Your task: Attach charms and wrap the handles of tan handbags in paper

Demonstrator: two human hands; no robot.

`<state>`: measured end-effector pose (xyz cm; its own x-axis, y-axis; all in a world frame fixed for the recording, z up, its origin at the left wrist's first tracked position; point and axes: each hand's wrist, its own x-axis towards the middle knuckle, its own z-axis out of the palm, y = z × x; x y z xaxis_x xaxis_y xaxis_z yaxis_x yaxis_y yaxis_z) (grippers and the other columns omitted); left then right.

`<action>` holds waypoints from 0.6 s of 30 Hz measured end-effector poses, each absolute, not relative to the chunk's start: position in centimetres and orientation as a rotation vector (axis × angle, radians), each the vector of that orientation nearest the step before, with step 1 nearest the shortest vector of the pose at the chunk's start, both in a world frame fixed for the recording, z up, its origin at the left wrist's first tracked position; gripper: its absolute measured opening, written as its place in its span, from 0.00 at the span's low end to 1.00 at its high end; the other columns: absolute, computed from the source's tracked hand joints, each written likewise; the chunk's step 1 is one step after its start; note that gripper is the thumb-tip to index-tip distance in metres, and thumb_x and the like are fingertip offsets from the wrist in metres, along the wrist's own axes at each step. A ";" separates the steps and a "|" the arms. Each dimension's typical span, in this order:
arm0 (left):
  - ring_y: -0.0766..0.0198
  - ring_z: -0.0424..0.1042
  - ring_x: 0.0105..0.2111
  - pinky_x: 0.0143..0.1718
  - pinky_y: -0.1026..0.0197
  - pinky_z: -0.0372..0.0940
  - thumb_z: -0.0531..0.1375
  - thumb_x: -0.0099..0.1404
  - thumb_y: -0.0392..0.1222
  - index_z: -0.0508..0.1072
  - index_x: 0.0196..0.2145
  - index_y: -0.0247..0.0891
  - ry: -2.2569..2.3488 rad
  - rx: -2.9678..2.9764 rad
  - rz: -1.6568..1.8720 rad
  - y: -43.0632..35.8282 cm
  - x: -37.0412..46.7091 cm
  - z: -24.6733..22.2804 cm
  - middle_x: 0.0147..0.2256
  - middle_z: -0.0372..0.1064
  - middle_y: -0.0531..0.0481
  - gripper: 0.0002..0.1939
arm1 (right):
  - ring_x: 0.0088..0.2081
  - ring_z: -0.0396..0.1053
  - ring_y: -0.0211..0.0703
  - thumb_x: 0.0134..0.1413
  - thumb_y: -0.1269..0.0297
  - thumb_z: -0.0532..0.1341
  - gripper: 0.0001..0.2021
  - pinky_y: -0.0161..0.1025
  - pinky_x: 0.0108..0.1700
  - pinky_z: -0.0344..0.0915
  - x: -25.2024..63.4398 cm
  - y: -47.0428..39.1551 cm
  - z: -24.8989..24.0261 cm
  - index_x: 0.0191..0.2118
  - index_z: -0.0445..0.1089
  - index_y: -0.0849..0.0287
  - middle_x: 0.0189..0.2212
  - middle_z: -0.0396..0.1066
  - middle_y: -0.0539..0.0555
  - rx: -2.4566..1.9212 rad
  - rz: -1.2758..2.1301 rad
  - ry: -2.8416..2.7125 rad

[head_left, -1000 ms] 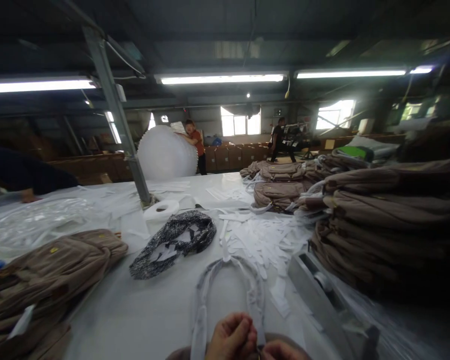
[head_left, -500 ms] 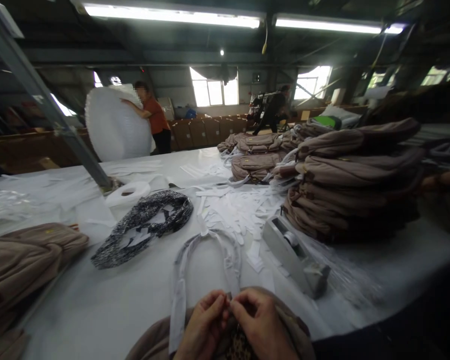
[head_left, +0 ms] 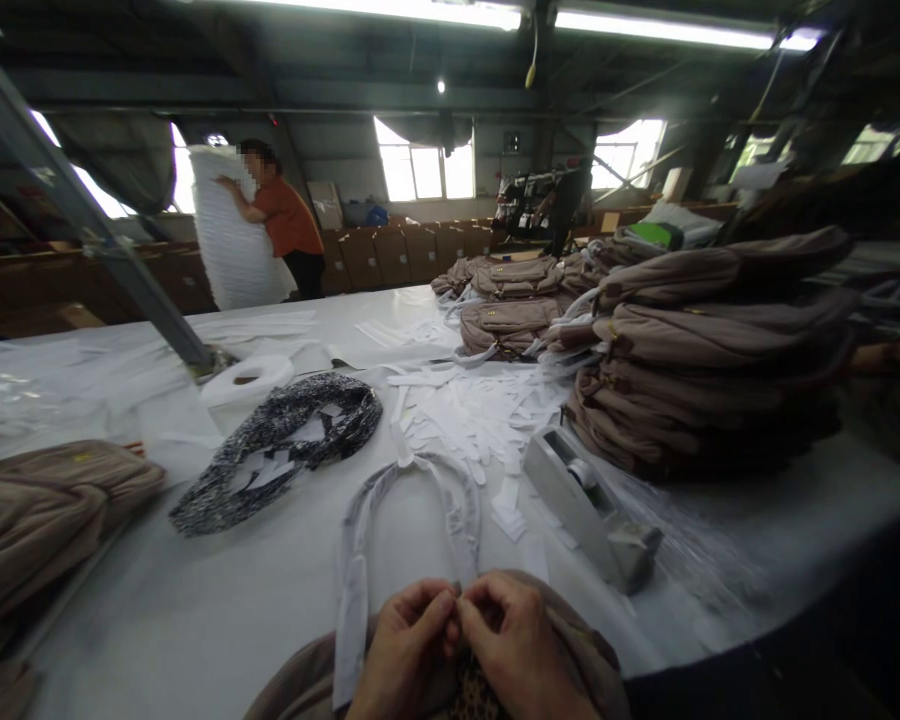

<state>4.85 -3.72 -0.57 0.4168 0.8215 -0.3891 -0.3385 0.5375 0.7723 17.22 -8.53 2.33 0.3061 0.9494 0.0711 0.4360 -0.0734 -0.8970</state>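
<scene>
At the bottom middle lies a brownish bag, partly hidden by my hands. Its handles, wrapped in white, arch up over the table. My left hand and my right hand meet above the bag, thumbs and fingertips pinched close together. A tiny greyish piece shows between the fingertips, too small to name. Below it, between the hands, is a patch of leopard-like pattern.
A tape dispenser stands to the right, before a tall stack of brownish bags. White paper strips, a black-and-white knitted loop and a white roll lie ahead. Another bag is at left. A person handles a big white roll.
My hands stay pinched at nearly the same spot. Across the table, the person in orange and the big white roll have turned and shifted left. The view has tilted slightly.
</scene>
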 end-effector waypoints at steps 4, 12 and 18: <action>0.73 0.64 0.16 0.19 0.72 0.58 0.70 0.47 0.46 0.74 0.26 0.32 0.905 0.838 0.793 -3.4 4.6 -0.9 0.16 0.68 0.54 0.14 | 0.24 0.67 0.37 0.52 0.68 0.56 0.10 0.31 0.27 0.57 17.2 -8.7 1.6 0.23 0.69 0.60 0.21 0.69 0.51 -1.676 0.626 -1.361; 0.73 0.60 0.13 0.16 0.71 0.54 0.69 0.47 0.50 0.72 0.23 0.33 0.934 0.904 0.736 -3.4 4.7 -1.5 0.13 0.65 0.55 0.17 | 0.26 0.68 0.37 0.55 0.68 0.53 0.11 0.31 0.28 0.57 17.3 -8.5 0.0 0.24 0.67 0.58 0.22 0.69 0.51 -1.599 0.452 -1.504; 0.73 0.56 0.11 0.14 0.69 0.50 0.71 0.40 0.56 0.68 0.15 0.36 0.908 0.842 0.726 -2.9 4.5 -2.4 0.10 0.59 0.56 0.22 | 0.24 0.69 0.40 0.56 0.67 0.51 0.15 0.34 0.27 0.61 17.0 -7.6 -1.7 0.24 0.70 0.56 0.20 0.71 0.53 -1.561 0.295 -1.668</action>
<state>4.54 -2.95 -2.38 0.4327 0.8221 -0.3699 -0.1803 0.4810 0.8580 17.05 -7.64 -1.73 0.0971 0.9142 0.3936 0.7237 0.2066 -0.6584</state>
